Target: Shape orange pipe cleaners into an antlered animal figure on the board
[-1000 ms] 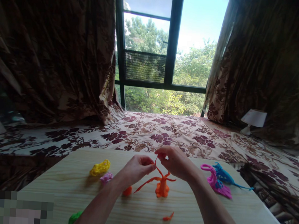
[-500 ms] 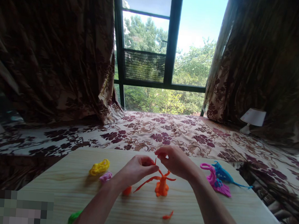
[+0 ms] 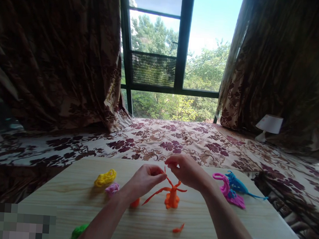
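An orange modelling-clay figure [image 3: 172, 198] stands upright on the table, with a lobed base, a thick stem and several thin arms spreading from its top. My left hand [image 3: 150, 177] is closed in a pinch on one thin orange clay arm at the figure's upper left. Just above, my right hand [image 3: 184, 169] is also closed in a pinch. The arm's pointed tip reaches up close to its fingertips, and whatever is between them is hidden. A longer orange arm droops left, below my left hand. A small orange clay scrap [image 3: 178, 228] lies in front of the figure.
An orange clay lump [image 3: 134, 203] is partly behind my left forearm. Yellow clay [image 3: 105, 178], pale pink clay [image 3: 112, 189] and green clay [image 3: 78, 233] lie to the left. Magenta clay [image 3: 235, 200] and blue clay [image 3: 238, 185] lie to the right on the wooden table [image 3: 209, 225].
Both hands keep nearly the same pinched pose around the thin arm. The whole view has shifted very slightly; the clay pieces stay in place.
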